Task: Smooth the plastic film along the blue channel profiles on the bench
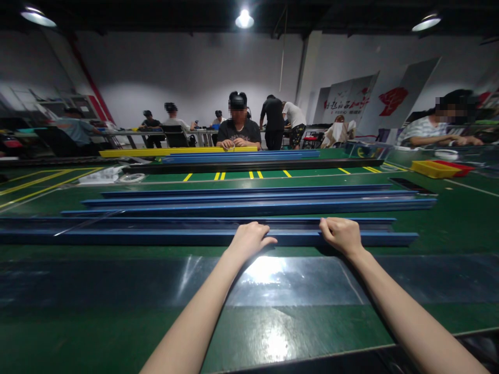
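A long blue channel [175, 239] lies across the green table, with a dark inner face between its raised edges. My left hand [252, 239] rests on it right of centre, thumb stretched out and apart from the bent fingers. Farther right along the same channel, my right hand [341, 235] is closed, knuckles up; what its fingers grip is hidden. Nearer me, a wide clear plastic strip [304, 280] lies flat and reflects the lamps. Both forearms pass over it.
More blue channels [249, 208] lie just beyond. Behind them are a black bar [253, 166], a yellow bar [128, 153] and a phone [413, 185]. A yellow tray [434, 169] stands at right. A person [238, 127] sits opposite; others are farther back.
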A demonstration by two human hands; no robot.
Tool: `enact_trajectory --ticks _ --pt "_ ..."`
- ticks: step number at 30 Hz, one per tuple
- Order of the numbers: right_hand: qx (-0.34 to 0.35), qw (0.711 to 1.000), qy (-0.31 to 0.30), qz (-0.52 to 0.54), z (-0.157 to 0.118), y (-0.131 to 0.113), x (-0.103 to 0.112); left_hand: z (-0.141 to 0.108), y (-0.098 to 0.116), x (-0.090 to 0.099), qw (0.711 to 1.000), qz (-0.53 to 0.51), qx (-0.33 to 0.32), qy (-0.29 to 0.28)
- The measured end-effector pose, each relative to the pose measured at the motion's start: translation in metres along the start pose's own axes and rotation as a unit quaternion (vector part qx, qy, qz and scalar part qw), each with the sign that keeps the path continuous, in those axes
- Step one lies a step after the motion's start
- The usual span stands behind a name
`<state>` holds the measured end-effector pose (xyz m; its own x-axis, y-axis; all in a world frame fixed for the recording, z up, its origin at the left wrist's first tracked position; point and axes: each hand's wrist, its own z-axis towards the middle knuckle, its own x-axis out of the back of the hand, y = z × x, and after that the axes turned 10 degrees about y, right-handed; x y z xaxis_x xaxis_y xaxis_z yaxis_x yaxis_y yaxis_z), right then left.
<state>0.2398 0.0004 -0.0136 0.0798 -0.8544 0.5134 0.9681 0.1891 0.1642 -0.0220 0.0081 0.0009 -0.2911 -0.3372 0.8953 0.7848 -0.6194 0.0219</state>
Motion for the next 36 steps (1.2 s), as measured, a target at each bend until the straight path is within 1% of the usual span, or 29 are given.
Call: enact_trajectory --ticks 4,7,10,13,22,28,31,36 --pt "0.006 1.0 0.004 -0.008 0.0 0.0 0.0 -0.001 -0.001 -0.003 1.0 -0.008 -0.001 0.005" --pt "0.005 1.0 0.004 -0.007 0.0 0.0 0.0 -0.003 0.0 -0.003 0.999 -0.022 -0.003 0.033" --pt "-0.001 1.0 -0.002 -0.004 0.0 -0.001 0.0 -0.005 0.002 -0.002 0.997 -0.04 0.009 0.067" --pt "-0.002 1.0 -0.004 -0.004 0.0 -0.001 0.0 -0.005 0.003 -0.002 0.995 -0.052 0.023 0.08" --pt "-0.001 1.0 -0.01 -0.011 0.0 -0.001 0.0 -0.004 0.004 0.0 0.995 -0.057 0.045 0.063" --pt "0.022 0.998 -0.045 -0.024 0.004 -0.005 0.004 -0.005 0.005 -0.002 0.996 -0.026 0.045 0.071" --pt "0.024 0.999 -0.041 -0.016 0.007 -0.013 0.004 -0.005 0.005 -0.003 0.997 -0.011 0.039 0.067" --pt "0.045 0.998 -0.032 0.032 0.011 -0.038 0.002 -0.004 0.006 -0.003 0.997 -0.005 0.041 0.059"
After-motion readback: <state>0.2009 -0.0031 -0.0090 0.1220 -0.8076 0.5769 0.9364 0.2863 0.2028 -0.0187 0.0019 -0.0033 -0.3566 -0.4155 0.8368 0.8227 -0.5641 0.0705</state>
